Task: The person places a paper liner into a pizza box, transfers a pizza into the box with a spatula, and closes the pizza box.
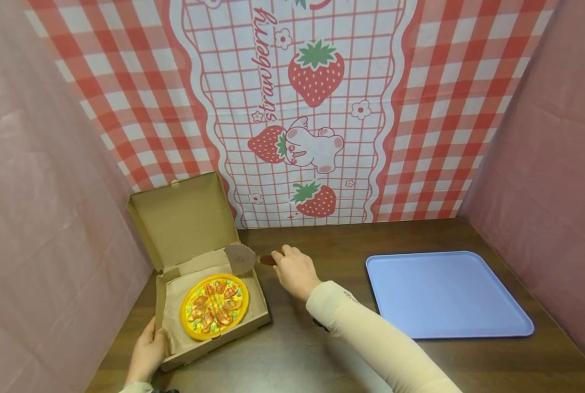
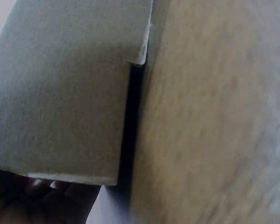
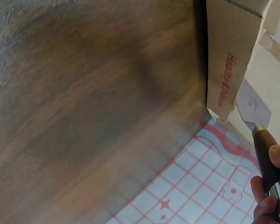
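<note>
My right hand (image 1: pixel 296 272) holds a pizza server by its dark brown handle (image 3: pixel 266 154). The server's flat metal blade (image 1: pixel 240 258) is over the back right corner of an open cardboard pizza box (image 1: pixel 243 326). Inside the box, a round toy pizza (image 1: pixel 215 307) with a yellow crust and colourful toppings lies on brown paper. At the box's front left corner, my left hand (image 1: pixel 147 352) grips the side wall. In the left wrist view, fingers (image 2: pixel 42 203) of that hand curl by the cardboard edge, mostly in shadow.
A light blue tray (image 1: pixel 449 295) lies on the right of the dark wooden table (image 1: pixel 317 349). The box lid (image 1: pixel 184 218) stands raised at the back, near a strawberry-print cloth (image 1: pixel 317 136). Pink cloth walls (image 1: pixel 543 164) close off both sides.
</note>
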Demonstrator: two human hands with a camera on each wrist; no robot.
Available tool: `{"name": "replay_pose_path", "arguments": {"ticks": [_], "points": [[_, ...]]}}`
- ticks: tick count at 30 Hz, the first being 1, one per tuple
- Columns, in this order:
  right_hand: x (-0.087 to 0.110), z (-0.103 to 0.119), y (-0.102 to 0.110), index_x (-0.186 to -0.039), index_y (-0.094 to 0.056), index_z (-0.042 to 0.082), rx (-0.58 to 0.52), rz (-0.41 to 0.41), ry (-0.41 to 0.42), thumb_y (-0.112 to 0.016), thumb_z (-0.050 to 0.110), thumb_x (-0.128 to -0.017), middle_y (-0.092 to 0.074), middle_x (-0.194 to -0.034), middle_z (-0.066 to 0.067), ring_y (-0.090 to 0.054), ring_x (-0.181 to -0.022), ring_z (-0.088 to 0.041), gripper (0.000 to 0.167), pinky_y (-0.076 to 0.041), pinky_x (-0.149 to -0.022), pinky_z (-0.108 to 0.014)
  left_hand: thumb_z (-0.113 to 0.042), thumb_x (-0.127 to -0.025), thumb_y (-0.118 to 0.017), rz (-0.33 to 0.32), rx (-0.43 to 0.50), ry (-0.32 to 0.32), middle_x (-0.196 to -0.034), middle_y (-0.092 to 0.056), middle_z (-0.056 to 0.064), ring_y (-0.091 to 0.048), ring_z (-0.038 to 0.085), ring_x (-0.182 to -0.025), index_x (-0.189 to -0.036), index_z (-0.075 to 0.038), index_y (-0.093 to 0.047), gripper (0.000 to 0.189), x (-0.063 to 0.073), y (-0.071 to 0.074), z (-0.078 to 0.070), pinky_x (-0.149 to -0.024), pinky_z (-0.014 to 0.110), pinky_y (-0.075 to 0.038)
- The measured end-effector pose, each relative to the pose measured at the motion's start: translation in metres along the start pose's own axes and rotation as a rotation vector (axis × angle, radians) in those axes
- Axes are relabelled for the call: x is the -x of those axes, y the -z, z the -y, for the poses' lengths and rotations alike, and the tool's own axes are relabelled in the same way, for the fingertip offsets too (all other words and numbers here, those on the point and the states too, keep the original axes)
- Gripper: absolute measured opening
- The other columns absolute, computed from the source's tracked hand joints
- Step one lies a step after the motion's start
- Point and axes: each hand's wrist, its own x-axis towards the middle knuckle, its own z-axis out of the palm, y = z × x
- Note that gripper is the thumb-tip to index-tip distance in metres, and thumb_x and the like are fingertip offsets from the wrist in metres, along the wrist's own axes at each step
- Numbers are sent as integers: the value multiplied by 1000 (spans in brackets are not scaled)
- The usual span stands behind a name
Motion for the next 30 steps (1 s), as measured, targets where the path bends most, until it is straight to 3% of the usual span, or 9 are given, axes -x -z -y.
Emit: {"name": "replay_pose_path", "arguments": {"ticks": [6, 17, 23, 30], "points": [[1, -14, 8, -113, -70, 10, -124, 5, -71, -70, 23, -89, -65, -90, -8, -65, -78, -26, 27, -56, -63, -42, -13, -103, -27, 3, -26, 5, -153, -21, 37, -23, 50, -142, -153, 6, -12, 56, -1, 0, 1, -119, 60, -18], [14, -53, 42, -113, -72, 10, -357, 125, -260, -64, 28, -94, -73, -97, -9, -67, -80, -23, 27, -55, -72, -43, -16, -104, -26, -1, -55, 13, -153, -21, 37, -22, 51, -142, -154, 6, -12, 56, -2, 0, 1, -118, 61, -19], [28, -80, 68, -108, -72, 7, -364, 119, -275, -63, 29, -95, -74, -92, -7, -62, -71, -17, 27, -53, -69, -40, -16, -104, -27, -12, -47, 8, -153, -23, 36, -24, 50, -142, -154, 5, -14, 55, -2, -1, 2, -118, 61, -20], [61, -120, 94, -113, -70, 1, -311, 128, -323, -62, 27, -96, -74, -98, -14, -60, -68, -16, 32, -51, -63, -38, -13, -103, -27, -12, -45, -4, -152, -24, 37, -25, 50, -141, -153, 7, -14, 55, 0, 0, 1, -118, 60, -20]]}}
